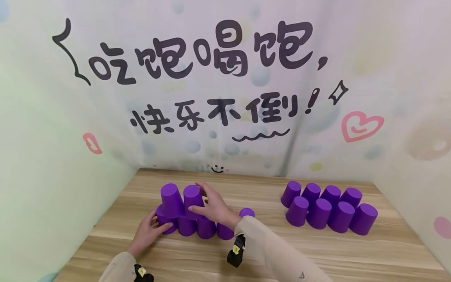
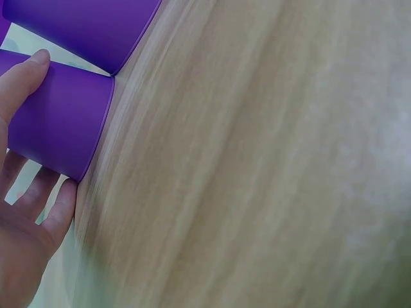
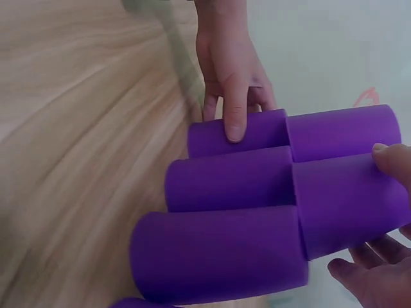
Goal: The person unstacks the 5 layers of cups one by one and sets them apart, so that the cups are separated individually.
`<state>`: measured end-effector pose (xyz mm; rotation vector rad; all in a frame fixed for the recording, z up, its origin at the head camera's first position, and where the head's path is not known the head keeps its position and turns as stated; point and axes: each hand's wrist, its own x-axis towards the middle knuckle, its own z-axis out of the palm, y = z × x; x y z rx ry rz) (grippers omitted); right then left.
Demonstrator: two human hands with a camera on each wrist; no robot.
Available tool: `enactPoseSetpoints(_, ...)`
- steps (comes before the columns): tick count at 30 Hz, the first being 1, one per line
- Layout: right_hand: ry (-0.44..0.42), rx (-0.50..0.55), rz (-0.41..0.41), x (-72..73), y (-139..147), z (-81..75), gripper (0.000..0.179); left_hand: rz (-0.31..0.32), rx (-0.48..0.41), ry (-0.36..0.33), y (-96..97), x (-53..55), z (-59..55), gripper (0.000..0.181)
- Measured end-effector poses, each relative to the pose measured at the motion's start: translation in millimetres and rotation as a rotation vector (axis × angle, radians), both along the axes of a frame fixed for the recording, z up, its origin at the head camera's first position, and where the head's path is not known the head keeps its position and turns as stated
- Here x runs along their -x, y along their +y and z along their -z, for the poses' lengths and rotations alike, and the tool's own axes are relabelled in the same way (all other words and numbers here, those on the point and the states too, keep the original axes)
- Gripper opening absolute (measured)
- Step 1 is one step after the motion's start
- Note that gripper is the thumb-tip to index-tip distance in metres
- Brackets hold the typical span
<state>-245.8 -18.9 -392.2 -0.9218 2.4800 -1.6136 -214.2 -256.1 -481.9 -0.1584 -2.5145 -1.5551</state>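
Observation:
My left hand (image 1: 146,232) grips the leftmost purple cup (image 1: 168,226) of a bottom row, thumb on the near side. In the left wrist view, its fingers pass behind that cup. The bottom row holds several upside-down purple cups standing side by side on the table. On top of the row, an upper cup (image 1: 171,200) sits at the left. Right beside it, my right hand (image 1: 215,206) holds a second upper cup (image 1: 192,197) between thumb and fingers. The right wrist view shows this held cup (image 3: 347,202) resting against the lower cups' bases, the thumb near its top end.
Another purple cup (image 1: 247,212) stands partly hidden behind the right forearm. At the right, several upside-down purple cups (image 1: 318,214) stand in two rows on the wood-grain table (image 1: 267,250). A printed cloth backdrop (image 1: 218,152) rises behind the table.

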Motion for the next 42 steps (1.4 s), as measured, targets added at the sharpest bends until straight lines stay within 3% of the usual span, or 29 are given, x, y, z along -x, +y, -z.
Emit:
enactPoseSetpoints(6, -0.030, -0.001, 0.010, 0.8, -3.5, 13.1, 0.058, 0.006, -0.001, 0.015, 0.8, -0.7, 0.3, 0.064)
enactPoseSetpoints(12, -0.035, -0.008, 0.030, -0.3, -3.3, 10.8, 0.058, 0.000, 0.000, 0.009, 0.1, 0.0, 1.5, 0.064)
enactPoseSetpoints(23, -0.029, 0.048, 0.037, -5.0, 18.7, -20.6, 0.059, 0.013, -0.002, 0.007, -0.8, 0.3, 1.5, 0.065)
enactPoseSetpoints(28, -0.050, 0.106, 0.076, -13.6, 42.4, -48.1, 0.060, 0.010, 0.004, 0.003, -1.2, 1.2, 2.3, 0.066)
enactPoseSetpoints(36, -0.028, 0.140, 0.208, 9.8, 103.3, -38.8, 0.058, 0.012, -0.003, -0.008, 0.3, 1.0, 2.1, 0.066)
enactPoseSetpoints(42, 0.013, 0.078, 0.279, 8.3, 156.0, -40.1, 0.059, 0.001, -0.003, -0.010, 0.1, 0.7, 1.9, 0.065)
